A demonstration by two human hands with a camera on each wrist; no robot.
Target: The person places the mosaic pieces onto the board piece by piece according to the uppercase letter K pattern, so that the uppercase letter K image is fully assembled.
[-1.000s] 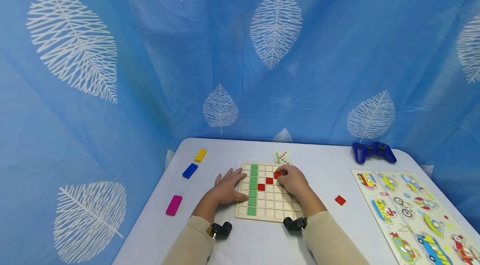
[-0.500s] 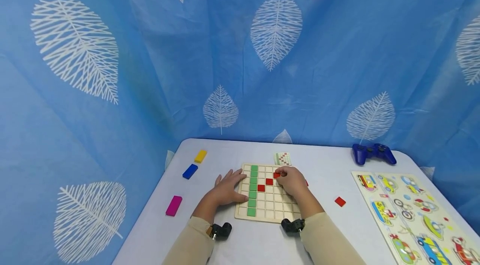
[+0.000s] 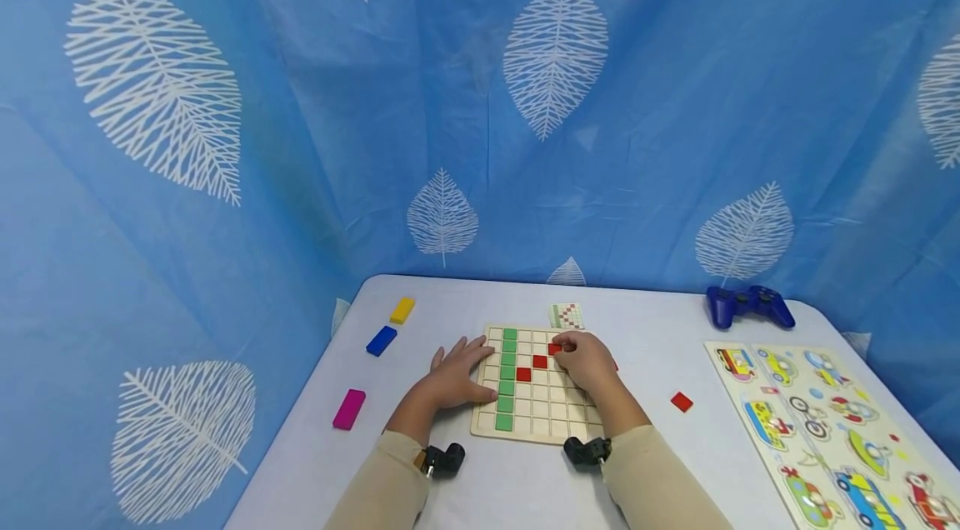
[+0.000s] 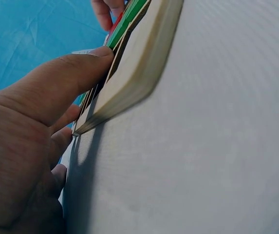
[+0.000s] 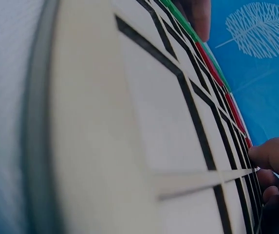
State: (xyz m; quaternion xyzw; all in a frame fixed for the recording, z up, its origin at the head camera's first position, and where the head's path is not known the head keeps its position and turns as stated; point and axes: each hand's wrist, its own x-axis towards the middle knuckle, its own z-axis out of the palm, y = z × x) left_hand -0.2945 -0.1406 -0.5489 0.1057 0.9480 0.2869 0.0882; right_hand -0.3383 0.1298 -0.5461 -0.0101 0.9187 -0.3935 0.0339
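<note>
A wooden grid board [image 3: 517,435] lies flat, with a column of green tiles [image 3: 506,387] near its left side and red tiles [image 3: 523,374] rising diagonally to the right. My left hand [image 3: 450,380] has its fingers spread along the board's left edge, the thumb touching the frame in the left wrist view. At the far end of the diagonal, my right hand [image 3: 588,362] pinches a red tile [image 3: 554,349] that sits at its square. The curled fingers partly cover this tile. In the right wrist view, the thumb [image 5: 270,153] is against the board's far edge.
A small pattern card [image 3: 566,315] lies behind the board. One loose red tile [image 3: 681,402] is to the right; another is mostly hidden beside my right hand. Yellow [image 3: 402,310], blue [image 3: 382,340] and magenta blocks [image 3: 349,409] lie left. A game controller [image 3: 748,307] and picture puzzle [image 3: 817,422] stand right.
My right wrist has shifted slightly left, uncovering the edge of a red tile beyond it. Its fingers stay at the same tile; my left hand holds its place.
</note>
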